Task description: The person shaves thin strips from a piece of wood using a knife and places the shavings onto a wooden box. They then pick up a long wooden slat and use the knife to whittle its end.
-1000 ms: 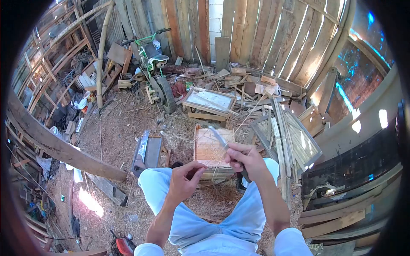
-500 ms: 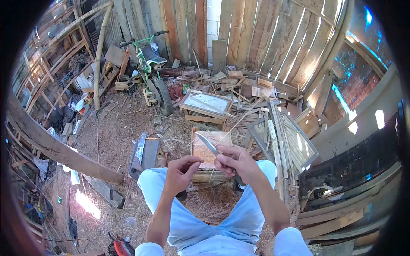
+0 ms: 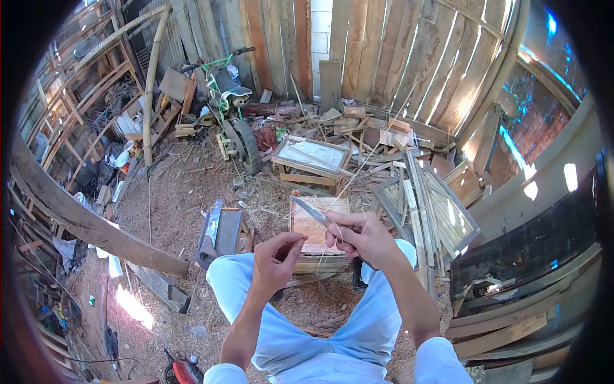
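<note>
The right hand is clenched around the handle of a knife, whose bare blade slants out toward 10 o'clock. A thin pale sliver also passes through this grip and runs up and away toward 1 o'clock. Just beside it at 8 o'clock, the left hand has thumb and fingertips pinched together; whether anything lies between them cannot be told. Both hands hang above the person's knees in light trousers. Directly beyond the hands stands a small wooden crate on the shaving-strewn ground. At 9 o'clock from the crate lies a grey metal slab on a block. At 12 o'clock is a framed panel, with a heap of offcuts behind it. Slatted frames lean at 3 o'clock. Far off at 11 o'clock a small green-framed bike rests against the plank wall.
</note>
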`<action>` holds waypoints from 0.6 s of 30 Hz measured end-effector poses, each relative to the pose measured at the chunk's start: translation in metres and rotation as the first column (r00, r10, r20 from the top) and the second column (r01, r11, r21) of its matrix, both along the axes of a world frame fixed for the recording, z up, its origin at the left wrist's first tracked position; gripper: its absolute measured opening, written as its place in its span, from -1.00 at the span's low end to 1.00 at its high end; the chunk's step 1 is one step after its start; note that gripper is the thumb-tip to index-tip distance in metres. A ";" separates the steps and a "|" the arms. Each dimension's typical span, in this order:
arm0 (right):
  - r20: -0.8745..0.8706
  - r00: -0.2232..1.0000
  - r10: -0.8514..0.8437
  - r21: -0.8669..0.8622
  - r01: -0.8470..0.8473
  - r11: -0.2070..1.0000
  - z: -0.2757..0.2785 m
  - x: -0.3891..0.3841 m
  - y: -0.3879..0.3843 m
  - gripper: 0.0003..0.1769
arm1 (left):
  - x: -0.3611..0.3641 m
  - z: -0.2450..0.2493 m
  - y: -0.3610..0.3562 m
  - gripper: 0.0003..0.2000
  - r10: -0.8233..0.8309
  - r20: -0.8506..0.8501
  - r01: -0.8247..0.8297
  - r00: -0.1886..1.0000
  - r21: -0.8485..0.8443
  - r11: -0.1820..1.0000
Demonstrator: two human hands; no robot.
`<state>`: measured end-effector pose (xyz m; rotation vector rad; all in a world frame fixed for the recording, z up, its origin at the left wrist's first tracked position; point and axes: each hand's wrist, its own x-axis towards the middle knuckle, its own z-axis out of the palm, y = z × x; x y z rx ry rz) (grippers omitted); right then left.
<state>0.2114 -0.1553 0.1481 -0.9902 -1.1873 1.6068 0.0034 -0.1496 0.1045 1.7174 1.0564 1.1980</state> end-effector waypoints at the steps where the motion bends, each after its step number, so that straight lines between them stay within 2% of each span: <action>1: 0.048 0.999 -0.021 0.011 0.021 1.000 0.003 0.000 0.000 -0.61 | -0.001 0.000 0.000 -0.91 0.000 0.000 0.000 1.000 0.001 1.000; 3: 0.098 0.994 -0.043 0.027 0.041 0.999 0.006 0.005 0.003 -0.63 | -0.003 0.000 0.001 -0.91 -0.008 -0.044 0.010 0.999 0.042 0.999; 5: 0.011 0.992 -0.126 0.045 0.125 0.991 0.009 0.019 0.008 -0.63 | -0.009 -0.004 0.002 -0.92 -0.008 -0.055 0.011 0.998 0.055 0.998; 7: -0.006 0.986 -0.165 0.047 0.165 0.985 0.012 0.030 0.012 -0.63 | -0.016 -0.010 0.001 -0.92 -0.015 -0.069 0.020 0.997 0.064 0.998; 9: -0.083 0.976 -0.201 0.029 0.204 0.979 0.015 0.039 0.014 -0.61 | -0.024 -0.016 0.002 -0.93 -0.019 -0.056 0.020 0.998 0.015 1.000; 12: -0.107 0.959 -0.264 0.004 0.266 0.964 0.018 0.050 0.016 -0.60 | -0.033 -0.025 0.009 -0.93 -0.019 0.006 0.019 1.000 -0.002 1.000; 14: -0.120 0.954 -0.276 -0.021 0.276 0.961 0.020 0.053 0.018 -0.60 | -0.042 -0.032 0.016 -0.93 0.000 -0.032 0.001 0.999 0.042 0.999; 18: -0.124 0.942 -0.311 0.025 0.316 0.948 0.024 0.059 0.022 -0.60 | -0.054 -0.036 0.027 -0.93 -0.032 -0.095 0.030 0.995 -0.025 0.999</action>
